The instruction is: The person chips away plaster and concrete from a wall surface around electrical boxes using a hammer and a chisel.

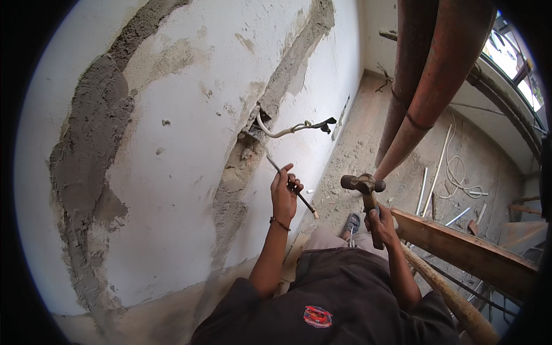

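My left hand [284, 194] is closed around a thin metal chisel [307, 203], whose tip points up and left towards the wall. Its tip is near a chased recess [241, 157] in the white plastered wall [181, 142]; whether they touch cannot be told. Above the recess, a white cable [276, 134] with a dark taped end sticks out of a hole. My right hand [381, 224] grips the handle of a ball-peen hammer [365, 183], held upright away from the wall. Rough grey mortar [92, 125] fills a wide channel at the left.
Red-brown metal pipes [424, 86] rise at the right. A wooden plank [465, 250] and a rusty pole [444, 289] lie beside my right arm. Rubble, white conduit lengths [437, 172] and a coiled cable [459, 177] are on the floor [345, 164] below.
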Available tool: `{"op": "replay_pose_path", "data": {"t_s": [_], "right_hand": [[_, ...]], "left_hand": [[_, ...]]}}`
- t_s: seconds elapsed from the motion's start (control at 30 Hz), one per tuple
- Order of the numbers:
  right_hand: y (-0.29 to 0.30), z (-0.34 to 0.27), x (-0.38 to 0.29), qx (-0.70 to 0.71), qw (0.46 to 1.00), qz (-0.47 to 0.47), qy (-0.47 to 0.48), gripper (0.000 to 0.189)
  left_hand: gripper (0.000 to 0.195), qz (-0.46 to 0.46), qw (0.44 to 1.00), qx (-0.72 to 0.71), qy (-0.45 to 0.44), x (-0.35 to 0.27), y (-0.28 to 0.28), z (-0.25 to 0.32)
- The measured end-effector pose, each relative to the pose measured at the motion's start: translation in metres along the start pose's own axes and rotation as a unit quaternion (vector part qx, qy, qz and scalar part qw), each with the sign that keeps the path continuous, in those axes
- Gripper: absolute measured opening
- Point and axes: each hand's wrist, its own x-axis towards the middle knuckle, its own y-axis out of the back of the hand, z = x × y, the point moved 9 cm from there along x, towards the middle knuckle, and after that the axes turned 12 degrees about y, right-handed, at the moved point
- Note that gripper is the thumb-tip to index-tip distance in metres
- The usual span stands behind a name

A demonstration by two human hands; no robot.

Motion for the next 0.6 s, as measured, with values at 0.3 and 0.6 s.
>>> {"op": "replay_pose_path", "data": {"t_s": [0.3, 0.6], "right_hand": [[-0.079, 0.037, -0.046, 0.096, 0.995, 0.021, -0.005, 0.044], [-0.105, 0.115, -0.125, -0.038, 0.997, 0.059, -0.02, 0.049]], "left_hand": [[0.034, -0.093, 0.989, 0.04, 0.111, 0.066, -0.009, 0.01], [0.029, -0.105, 0.981, 0.06, 0.15, 0.024, -0.02, 0.005]]}}
